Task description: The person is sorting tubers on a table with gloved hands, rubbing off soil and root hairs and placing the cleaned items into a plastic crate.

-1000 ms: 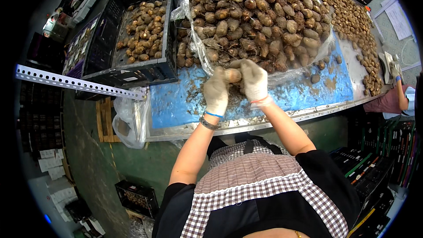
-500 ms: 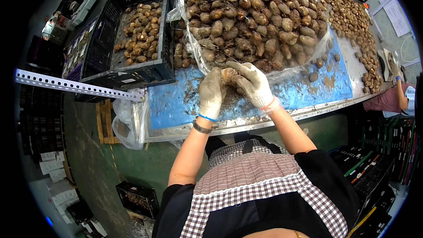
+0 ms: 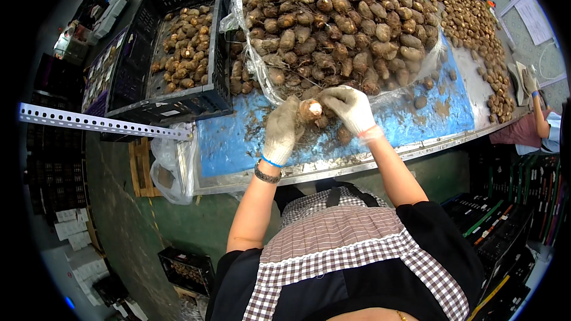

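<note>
In my gloved left hand [image 3: 282, 128] is a small brown taro corm [image 3: 310, 110], its pale cut end turned towards my other hand. My right hand [image 3: 351, 109], also gloved, is just beside that end with its fingers bent together; whatever they may pinch is hidden. Beyond both hands rises a large heap of hairy taro corms [image 3: 339, 30] on clear plastic sheeting [image 3: 250, 62]. Loose dirt, root fibres and a corm [image 3: 344, 136] lie below my hands on the blue table cover [image 3: 392, 119].
A black crate [image 3: 178, 107] with taro inside stands at the left. A perforated metal bar [image 3: 101, 123] juts out leftward from the table. Smaller corms [image 3: 470, 24] spread over the right side. A co-worker's gloved hand [image 3: 529, 80] is at the far right, near stacked crates [image 3: 517, 190].
My right hand has drawn slightly away to the right from the corm, exposing its pale cut end. My left hand keeps hold of it, a little lower and to the left.
</note>
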`<state>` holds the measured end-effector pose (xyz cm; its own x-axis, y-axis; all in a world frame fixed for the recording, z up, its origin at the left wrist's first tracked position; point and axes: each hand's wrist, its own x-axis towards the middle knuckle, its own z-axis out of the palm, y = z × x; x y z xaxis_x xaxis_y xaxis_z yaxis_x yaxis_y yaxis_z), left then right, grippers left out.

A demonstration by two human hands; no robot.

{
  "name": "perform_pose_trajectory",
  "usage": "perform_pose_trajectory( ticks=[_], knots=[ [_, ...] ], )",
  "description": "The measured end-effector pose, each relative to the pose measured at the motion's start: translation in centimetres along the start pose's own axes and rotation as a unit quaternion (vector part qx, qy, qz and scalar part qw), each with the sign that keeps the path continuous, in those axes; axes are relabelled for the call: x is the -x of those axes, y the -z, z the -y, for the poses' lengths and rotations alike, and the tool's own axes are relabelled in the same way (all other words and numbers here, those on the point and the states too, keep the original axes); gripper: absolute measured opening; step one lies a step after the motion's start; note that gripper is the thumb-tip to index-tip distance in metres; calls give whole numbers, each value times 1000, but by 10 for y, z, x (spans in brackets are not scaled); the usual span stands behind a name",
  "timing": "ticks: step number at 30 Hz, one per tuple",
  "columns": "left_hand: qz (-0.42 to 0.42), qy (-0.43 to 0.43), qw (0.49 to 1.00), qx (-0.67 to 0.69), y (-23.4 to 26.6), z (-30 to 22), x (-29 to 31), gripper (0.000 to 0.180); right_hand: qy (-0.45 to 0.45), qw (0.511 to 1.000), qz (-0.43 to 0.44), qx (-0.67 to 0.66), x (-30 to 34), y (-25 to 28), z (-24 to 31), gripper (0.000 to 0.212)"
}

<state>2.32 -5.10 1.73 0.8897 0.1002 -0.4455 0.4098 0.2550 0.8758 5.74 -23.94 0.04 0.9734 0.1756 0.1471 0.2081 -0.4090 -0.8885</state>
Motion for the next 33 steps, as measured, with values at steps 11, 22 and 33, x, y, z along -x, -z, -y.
perform_pose_trajectory(
  ticks=[11,22,33],
  knots=[
    [10,-426,891,-155,-15,11,-12,38,54,988,-27,-144,12,-3,30,69],
    [-41,-315,936,-153,-10,4,-27,17,4,991,-14,-134,23,-9,30,67],
    [11,-391,899,-198,-16,10,-21,21,-25,952,-43,-302,27,-10,14,70]
  ],
)
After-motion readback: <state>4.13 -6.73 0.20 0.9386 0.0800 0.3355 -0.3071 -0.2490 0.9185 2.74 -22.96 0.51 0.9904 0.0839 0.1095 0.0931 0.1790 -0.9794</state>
